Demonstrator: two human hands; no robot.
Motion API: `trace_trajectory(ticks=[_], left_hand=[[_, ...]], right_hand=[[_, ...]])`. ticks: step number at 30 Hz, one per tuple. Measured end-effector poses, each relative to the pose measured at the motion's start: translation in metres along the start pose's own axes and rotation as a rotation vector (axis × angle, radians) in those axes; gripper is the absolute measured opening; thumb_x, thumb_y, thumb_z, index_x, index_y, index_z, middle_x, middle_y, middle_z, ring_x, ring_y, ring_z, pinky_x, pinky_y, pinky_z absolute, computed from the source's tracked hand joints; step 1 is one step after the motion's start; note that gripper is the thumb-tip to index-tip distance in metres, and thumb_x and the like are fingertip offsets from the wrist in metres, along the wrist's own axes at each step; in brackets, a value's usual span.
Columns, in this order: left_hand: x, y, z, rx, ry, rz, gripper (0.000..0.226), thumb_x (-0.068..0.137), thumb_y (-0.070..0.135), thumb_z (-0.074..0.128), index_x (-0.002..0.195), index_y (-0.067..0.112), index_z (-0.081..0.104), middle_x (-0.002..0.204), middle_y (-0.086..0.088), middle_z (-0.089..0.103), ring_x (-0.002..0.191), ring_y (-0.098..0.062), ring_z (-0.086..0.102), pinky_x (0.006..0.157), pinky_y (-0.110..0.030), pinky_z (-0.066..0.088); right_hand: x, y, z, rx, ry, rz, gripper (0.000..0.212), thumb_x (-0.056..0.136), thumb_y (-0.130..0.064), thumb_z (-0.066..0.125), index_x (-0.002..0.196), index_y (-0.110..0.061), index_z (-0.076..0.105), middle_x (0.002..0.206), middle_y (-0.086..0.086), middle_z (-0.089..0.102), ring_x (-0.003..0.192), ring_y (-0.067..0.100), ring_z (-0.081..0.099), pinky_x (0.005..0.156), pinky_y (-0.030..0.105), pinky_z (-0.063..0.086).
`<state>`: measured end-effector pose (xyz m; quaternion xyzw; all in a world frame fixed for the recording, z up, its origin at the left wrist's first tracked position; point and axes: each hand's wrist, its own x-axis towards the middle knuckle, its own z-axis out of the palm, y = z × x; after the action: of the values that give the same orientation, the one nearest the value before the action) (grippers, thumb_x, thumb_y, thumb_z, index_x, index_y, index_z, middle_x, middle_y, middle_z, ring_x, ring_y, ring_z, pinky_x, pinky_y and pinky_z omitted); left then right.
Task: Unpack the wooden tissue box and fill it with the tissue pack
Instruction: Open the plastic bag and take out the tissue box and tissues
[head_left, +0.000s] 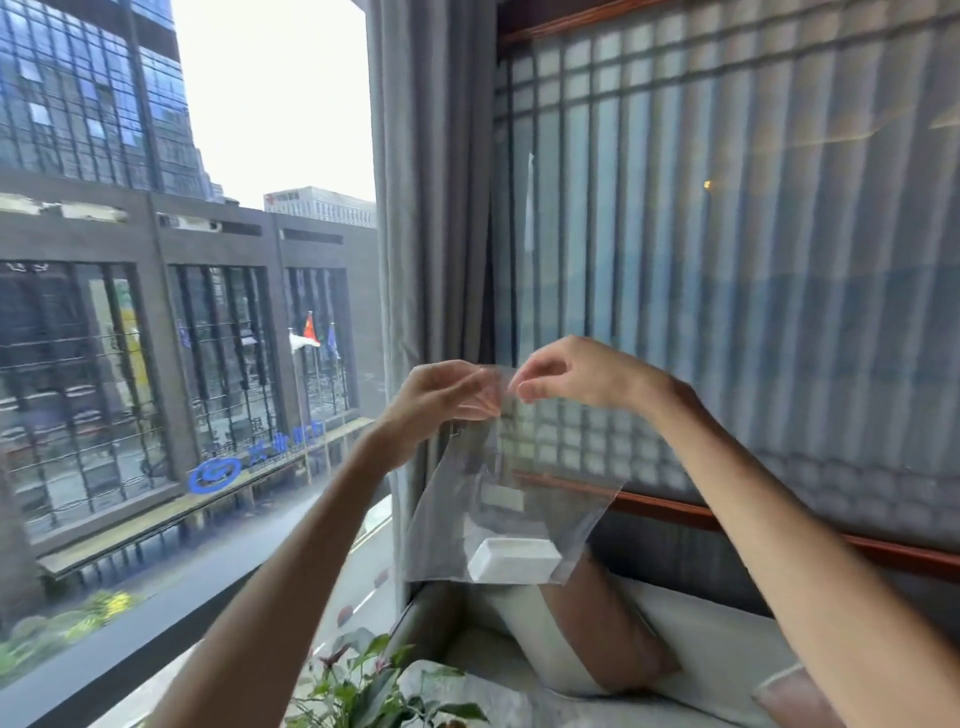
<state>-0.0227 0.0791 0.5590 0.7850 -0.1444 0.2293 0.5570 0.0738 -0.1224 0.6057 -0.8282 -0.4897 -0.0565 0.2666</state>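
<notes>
Head view: my left hand (441, 397) and right hand (566, 379) each pinch the top edge of a clear plastic bag (498, 514) held in mid-air, fingers closed on the film. A small white block (514, 560) sits in its bottom corner; no wooden tissue box is visible. If the mouth tears open abruptly or one pinch slips, the block could drop onto the cushions (597, 639) below.

- clear plastic bag (498, 519) hanging below both hands' pinch at its top edge, held up in the air
- small white block (514, 560) sitting in the bag's bottom corner, well below the grip
</notes>
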Motion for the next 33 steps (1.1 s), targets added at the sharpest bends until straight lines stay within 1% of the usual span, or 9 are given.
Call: trace_trajectory(ticks=[3, 6, 9, 11, 13, 19, 22, 28, 33], left_hand=[[-0.029, -0.018, -0.017, -0.099, 0.077, 0.013, 0.031, 0.095, 0.026, 0.058, 0.116, 0.005, 0.066, 0.111, -0.013, 0.073, 0.097, -0.025, 0.070, 0.088, -0.044, 0.057], [-0.055, -0.033, -0.025, -0.168, 0.141, 0.006, 0.028, 0.096, 0.017, 0.058, 0.119, 0.004, 0.066, 0.117, -0.017, 0.071, 0.097, -0.030, 0.072, 0.077, -0.036, 0.061], [-0.062, -0.034, -0.030, -0.259, 0.291, -0.074, 0.024, 0.096, 0.015, 0.057, 0.115, 0.005, 0.067, 0.115, -0.017, 0.072, 0.092, -0.036, 0.072, 0.071, -0.038, 0.062], [-0.066, -0.032, -0.035, -0.269, 0.327, -0.090, 0.021, 0.097, 0.014, 0.057, 0.114, 0.006, 0.066, 0.112, -0.016, 0.073, 0.091, -0.038, 0.072, 0.072, -0.040, 0.063], [-0.071, -0.033, -0.040, -0.227, 0.320, -0.069, 0.019, 0.098, 0.006, 0.053, 0.109, 0.002, 0.067, 0.100, -0.017, 0.074, 0.088, -0.036, 0.073, 0.072, -0.042, 0.062], [-0.090, -0.032, -0.051, -0.194, 0.373, -0.032, 0.017, 0.091, 0.006, 0.056, 0.095, 0.010, 0.072, 0.090, -0.008, 0.075, 0.084, -0.028, 0.073, 0.082, -0.046, 0.059], [-0.099, -0.031, -0.054, -0.218, 0.342, -0.037, 0.022, 0.093, 0.022, 0.059, 0.108, 0.010, 0.070, 0.103, -0.009, 0.074, 0.094, -0.033, 0.073, 0.084, -0.045, 0.059], [-0.102, -0.030, -0.040, -0.234, 0.345, -0.097, 0.026, 0.099, 0.014, 0.054, 0.120, 0.006, 0.065, 0.108, -0.013, 0.074, 0.094, -0.037, 0.073, 0.082, -0.043, 0.060], [-0.098, -0.022, -0.033, -0.218, 0.319, -0.094, 0.031, 0.098, 0.015, 0.053, 0.127, 0.006, 0.060, 0.120, -0.009, 0.071, 0.092, -0.031, 0.074, 0.083, -0.041, 0.061]], right_hand=[[0.027, -0.017, 0.009, 0.138, -0.084, -0.045, 0.029, 0.077, -0.052, 0.071, 0.093, -0.030, 0.077, 0.087, -0.007, 0.078, 0.089, 0.009, 0.072, 0.098, 0.050, 0.052], [0.052, -0.031, 0.025, 0.176, -0.168, -0.077, 0.028, 0.080, -0.038, 0.074, 0.107, -0.032, 0.073, 0.093, -0.006, 0.078, 0.093, 0.009, 0.071, 0.102, 0.049, 0.049], [0.065, -0.052, 0.064, -0.013, 0.275, -0.219, 0.047, 0.083, -0.026, 0.073, 0.127, -0.036, 0.058, 0.112, -0.013, 0.067, 0.102, 0.011, 0.062, 0.099, 0.040, 0.049], [0.060, -0.068, 0.096, -0.189, 0.565, -0.421, 0.035, 0.084, -0.031, 0.072, 0.118, -0.033, 0.063, 0.112, -0.012, 0.064, 0.104, 0.013, 0.059, 0.093, 0.034, 0.046], [0.054, -0.081, 0.118, -0.329, 0.647, -0.508, 0.021, 0.084, -0.038, 0.071, 0.104, -0.031, 0.071, 0.103, -0.011, 0.067, 0.100, 0.015, 0.060, 0.088, 0.033, 0.045], [0.049, -0.099, 0.139, -0.299, 0.622, -0.494, 0.020, 0.086, -0.042, 0.069, 0.097, -0.028, 0.078, 0.096, -0.010, 0.074, 0.094, 0.017, 0.067, 0.083, 0.037, 0.052], [0.044, -0.103, 0.137, -0.236, 0.619, -0.509, 0.013, 0.089, -0.030, 0.069, 0.096, -0.024, 0.078, 0.096, -0.009, 0.076, 0.090, 0.018, 0.069, 0.082, 0.037, 0.055], [0.037, -0.107, 0.127, -0.253, 0.657, -0.404, 0.010, 0.090, -0.024, 0.065, 0.089, -0.019, 0.073, 0.090, -0.004, 0.075, 0.085, 0.019, 0.067, 0.079, 0.036, 0.054], [0.043, -0.087, 0.070, 0.004, 0.767, -0.277, 0.030, 0.093, -0.044, 0.059, 0.111, -0.024, 0.071, 0.109, -0.012, 0.071, 0.097, 0.006, 0.060, 0.090, 0.032, 0.049]])
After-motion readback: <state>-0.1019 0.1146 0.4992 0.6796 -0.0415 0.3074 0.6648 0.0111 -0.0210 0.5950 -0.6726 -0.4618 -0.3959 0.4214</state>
